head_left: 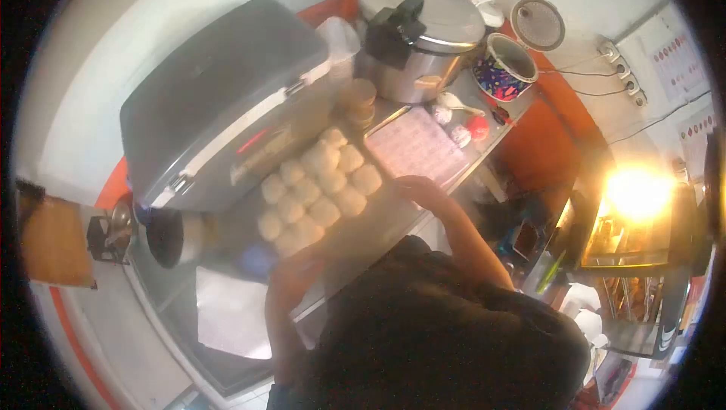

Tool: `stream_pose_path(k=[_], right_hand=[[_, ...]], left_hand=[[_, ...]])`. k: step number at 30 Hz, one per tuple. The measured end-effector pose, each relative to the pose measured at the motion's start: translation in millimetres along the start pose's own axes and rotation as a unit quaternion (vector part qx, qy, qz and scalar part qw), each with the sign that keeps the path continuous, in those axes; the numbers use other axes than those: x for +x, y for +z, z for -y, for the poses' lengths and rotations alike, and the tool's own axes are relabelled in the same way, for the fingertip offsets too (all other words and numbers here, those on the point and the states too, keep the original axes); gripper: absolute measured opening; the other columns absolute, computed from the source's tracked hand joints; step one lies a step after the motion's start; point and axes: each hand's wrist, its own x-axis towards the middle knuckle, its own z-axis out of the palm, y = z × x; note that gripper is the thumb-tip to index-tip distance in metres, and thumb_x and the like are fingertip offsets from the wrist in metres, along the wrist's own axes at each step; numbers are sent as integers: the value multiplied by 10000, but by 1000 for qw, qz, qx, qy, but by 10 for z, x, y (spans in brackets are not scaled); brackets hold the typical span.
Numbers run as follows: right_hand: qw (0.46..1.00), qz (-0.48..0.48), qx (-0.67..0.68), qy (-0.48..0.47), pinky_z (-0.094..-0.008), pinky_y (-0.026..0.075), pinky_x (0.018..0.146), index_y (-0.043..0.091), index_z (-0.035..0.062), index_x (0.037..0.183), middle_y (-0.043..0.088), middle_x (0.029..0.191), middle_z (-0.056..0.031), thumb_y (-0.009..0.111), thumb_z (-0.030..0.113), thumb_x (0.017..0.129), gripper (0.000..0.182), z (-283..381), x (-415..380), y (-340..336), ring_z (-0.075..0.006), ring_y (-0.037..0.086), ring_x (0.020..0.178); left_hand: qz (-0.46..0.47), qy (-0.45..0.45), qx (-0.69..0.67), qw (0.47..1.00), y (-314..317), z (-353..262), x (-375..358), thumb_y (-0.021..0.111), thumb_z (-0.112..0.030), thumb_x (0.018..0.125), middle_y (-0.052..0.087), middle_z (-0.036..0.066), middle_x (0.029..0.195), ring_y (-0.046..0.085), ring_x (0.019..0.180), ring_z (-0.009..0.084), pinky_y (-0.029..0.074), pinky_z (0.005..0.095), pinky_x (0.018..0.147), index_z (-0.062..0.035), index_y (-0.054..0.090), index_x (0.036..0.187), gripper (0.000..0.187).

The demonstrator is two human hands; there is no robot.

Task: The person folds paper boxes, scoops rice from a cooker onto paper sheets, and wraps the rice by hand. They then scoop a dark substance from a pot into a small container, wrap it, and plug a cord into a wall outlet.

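Observation:
Pale round dough balls (321, 187) sit close together in rows on the greyish surface in front of me. My left hand (299, 270) is at the near left end of the rows, its fingers smeared by blur. Just beside it shows a blurred blue thing (259, 259). At the right end of the rows, my right hand (417, 189) reaches in from the table's front edge, fingers pointing toward the dough. I cannot tell whether either hand grips the edge under the dough. A pinkish-white sheet (416, 145) lies just beyond my right hand.
Behind the dough stand a large grey lidded case (219, 100) and a big metal pot (420, 40). Farther right are a patterned pot (504, 70) and small red and white balls (476, 128). White paper (231, 312) lies at left. A bright lamp (639, 191) glows at right.

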Motion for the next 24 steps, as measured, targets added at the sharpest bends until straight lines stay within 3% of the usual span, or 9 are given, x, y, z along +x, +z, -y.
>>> stream_pose_path(k=[5, 7, 11, 12, 13, 15, 18, 21, 24], right_hand=[[994, -69, 81, 0, -352, 488, 866, 626, 15, 1216, 662, 1145, -116, 666, 345, 859, 489, -103, 125, -1157, -224, 609, 1020], [969, -126, 191, -90, -321, 498, 741, 658, 35, 1166, 676, 1055, -77, 651, 266, 869, 376, -500, 394, -1856, -166, 613, 905], [894, -367, 215, -143, -284, 475, 644, 686, 49, 1109, 663, 832, -34, 623, 155, 860, 278, -776, 960, -3960, -143, 589, 702], [874, -467, 82, -109, -295, 476, 641, 701, 31, 1036, 669, 775, -51, 620, 156, 859, 231, -661, 929, -4496, -151, 594, 677], [817, -555, -26, -154, -323, 487, 663, 702, 14, 991, 687, 787, -98, 622, 171, 850, 227, -897, 1167, -5172, -181, 626, 712], [760, -634, -2, -142, -364, 505, 749, 695, 7, 1019, 702, 907, -172, 618, 177, 816, 276, -685, 1047, -5905, -268, 669, 833], [695, -706, 26, -129, -378, 496, 856, 680, -14, 1049, 688, 1014, -209, 615, 181, 794, 327, -511, 1110, -6899, -313, 660, 975], [682, -718, -28, -136, -386, 479, 900, 670, -23, 1072, 682, 1047, -210, 617, 175, 789, 350, -452, 1327, -7569, -316, 645, 1030], [651, -730, -91, -188, -358, 497, 869, 673, 16, 1065, 692, 1017, -165, 609, 164, 791, 319, -449, 1502, -7841, -256, 657, 927]], left_hand=[[-81, -1, 46, 996, 384, -215, 433, 599, -184, 910, 704, 110, 1071, 653, 993, 202, 490, 345, 893, -58, 581, 1279, 391], [-127, -5, 113, 985, 607, -303, 684, 590, -169, 912, 703, 101, 1077, 640, 1018, 187, 479, 349, 914, -58, 579, 1282, 386], [-139, 10, 119, 983, 1202, -732, 1223, 600, -184, 918, 684, 131, 1115, 634, 1047, 212, 472, 353, 931, -51, 597, 1253, 360], [-148, -6, 110, 983, 1406, -985, 1354, 607, -178, 916, 669, 153, 1145, 624, 1072, 221, 474, 357, 932, -46, 621, 1220, 332], [-157, -21, 101, 982, 1608, -1242, 1487, 613, -173, 914, 654, 175, 1175, 615, 1097, 231, 475, 362, 934, -41, 645, 1187, 305], [-144, 68, 117, 980, 1934, -1077, 1741, 630, -166, 903, 639, 178, 1203, 606, 1110, 251, 475, 364, 932, -39, 675, 1136, 269], [-67, -16, 102, 992, 2317, -1848, 1918, 644, -166, 895, 648, 168, 1188, 609, 1105, 270, 479, 361, 928, -40, 638, 1201, 331], [-26, -61, 7, 998, 2520, -1699, 2074, 665, -177, 880, 649, 168, 1187, 620, 1090, 272, 484, 358, 918, -28, 578, 1274, 430], [-48, -68, 110, 990, 2596, -1820, 2162, 661, -193, 882, 670, 179, 1134, 643, 1038, 242, 490, 364, 903, -20, 528, 1320, 489]])
